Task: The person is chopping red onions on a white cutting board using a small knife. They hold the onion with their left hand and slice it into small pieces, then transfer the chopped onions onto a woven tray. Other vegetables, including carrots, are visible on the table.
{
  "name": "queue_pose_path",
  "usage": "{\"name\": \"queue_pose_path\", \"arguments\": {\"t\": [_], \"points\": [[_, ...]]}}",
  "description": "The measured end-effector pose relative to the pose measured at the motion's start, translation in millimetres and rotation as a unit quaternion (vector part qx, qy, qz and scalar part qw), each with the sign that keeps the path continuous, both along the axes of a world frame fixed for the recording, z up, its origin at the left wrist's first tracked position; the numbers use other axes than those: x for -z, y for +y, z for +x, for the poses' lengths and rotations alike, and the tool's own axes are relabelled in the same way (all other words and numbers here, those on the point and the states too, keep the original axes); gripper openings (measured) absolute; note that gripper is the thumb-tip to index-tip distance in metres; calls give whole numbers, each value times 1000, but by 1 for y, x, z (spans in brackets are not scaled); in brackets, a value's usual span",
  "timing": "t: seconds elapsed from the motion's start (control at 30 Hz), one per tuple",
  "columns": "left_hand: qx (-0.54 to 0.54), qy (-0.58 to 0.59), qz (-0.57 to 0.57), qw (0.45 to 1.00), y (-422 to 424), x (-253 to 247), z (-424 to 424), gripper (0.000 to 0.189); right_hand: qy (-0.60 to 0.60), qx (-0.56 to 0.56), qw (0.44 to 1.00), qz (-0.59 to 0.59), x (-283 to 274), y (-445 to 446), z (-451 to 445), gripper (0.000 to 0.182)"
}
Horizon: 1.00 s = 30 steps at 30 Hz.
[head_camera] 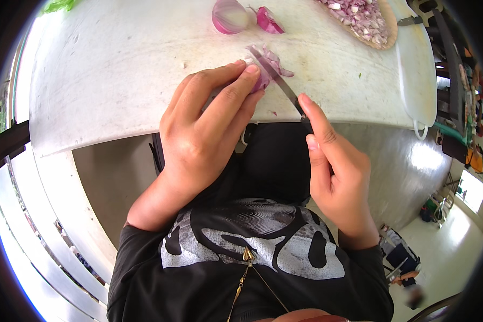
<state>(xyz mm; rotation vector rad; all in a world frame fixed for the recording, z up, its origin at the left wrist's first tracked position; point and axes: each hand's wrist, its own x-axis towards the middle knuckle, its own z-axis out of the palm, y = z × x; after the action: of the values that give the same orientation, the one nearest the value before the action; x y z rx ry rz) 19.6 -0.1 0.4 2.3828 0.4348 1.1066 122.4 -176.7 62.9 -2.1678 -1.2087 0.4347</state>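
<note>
My left hand presses its fingertips on a piece of red onion on the white tabletop, partly hiding it. In my right hand is a knife with a dark handle, the forefinger lying along the top of the handle. Its blade points up and left, over the onion's right side. Cut onion bits lie beside the blade. Farther up are an onion half and a smaller, deep pink onion piece.
A round board heaped with chopped onion is at the upper right. Beside it lies a white plastic board with a handle, and a dark-handled utensil. Something leafy and green shows at the upper left. The table's near edge is just below the knife.
</note>
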Motion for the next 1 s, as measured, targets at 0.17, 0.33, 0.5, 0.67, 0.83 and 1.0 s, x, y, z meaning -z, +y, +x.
{"name": "queue_pose_path", "arguments": {"t": [0.17, 0.33, 0.5, 0.67, 0.83, 1.0], "points": [[-2, -5, 9, 1000, -1, 3, 0, 36, -20, -21, 998, -47, -9, 0, -1, 49], [-12, 4, 10, 1000, 0, 3, -1, 36, -24, -37, 996, -71, -10, 7, 1, 53], [-13, 8, 2, 1000, -1, 2, -2, 35, -21, -46, 994, -96, -14, 2, 1, 55], [-19, 14, -5, 1000, -3, 2, -1, 38, -14, -38, 994, -101, -10, 6, -1, 57], [-11, 14, 0, 1000, -1, 4, -4, 39, 7, -36, 996, -87, 0, 11, 0, 60], [-10, 15, -13, 1000, -4, 1, -2, 40, 7, -28, 996, -80, 4, 2, -1, 61]]}}
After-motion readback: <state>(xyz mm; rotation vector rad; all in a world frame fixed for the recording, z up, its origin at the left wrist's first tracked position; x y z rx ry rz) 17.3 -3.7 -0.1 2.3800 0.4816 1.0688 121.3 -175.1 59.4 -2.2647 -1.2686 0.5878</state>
